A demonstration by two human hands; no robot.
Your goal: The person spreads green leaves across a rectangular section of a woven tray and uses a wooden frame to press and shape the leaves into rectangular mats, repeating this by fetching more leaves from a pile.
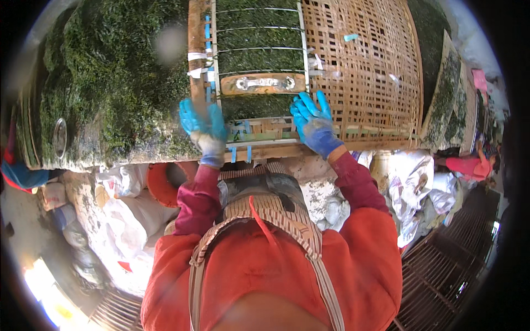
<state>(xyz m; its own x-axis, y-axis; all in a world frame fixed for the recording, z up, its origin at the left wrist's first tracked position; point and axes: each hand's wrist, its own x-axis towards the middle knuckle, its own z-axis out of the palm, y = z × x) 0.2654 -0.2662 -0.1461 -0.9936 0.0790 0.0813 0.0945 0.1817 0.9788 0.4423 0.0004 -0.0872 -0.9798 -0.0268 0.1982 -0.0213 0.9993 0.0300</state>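
A long frame with white side rails and thin crossbars (259, 50) lies over shredded dark green, seaweed-like matter (259, 37). Across it rests a wooden board with a metal handle (226, 84). My left hand (204, 122), in a blue glove, lies by the frame's left rail and a brown wooden strip (196, 33), fingers apart. My right hand (313, 122), gloved alike, has its fingers stretched out beside the right rail, close to the board's right end. Neither hand visibly grips anything; what lies beneath the palms is hidden.
A woven bamboo mat (367, 71) lies right of the frame. Green matter (116, 71) is heaped on the left, with an oval clear object (60, 138) on it. Below the table edge stand white sacks (130, 220) and a red tub (160, 185). Other people are at both sides.
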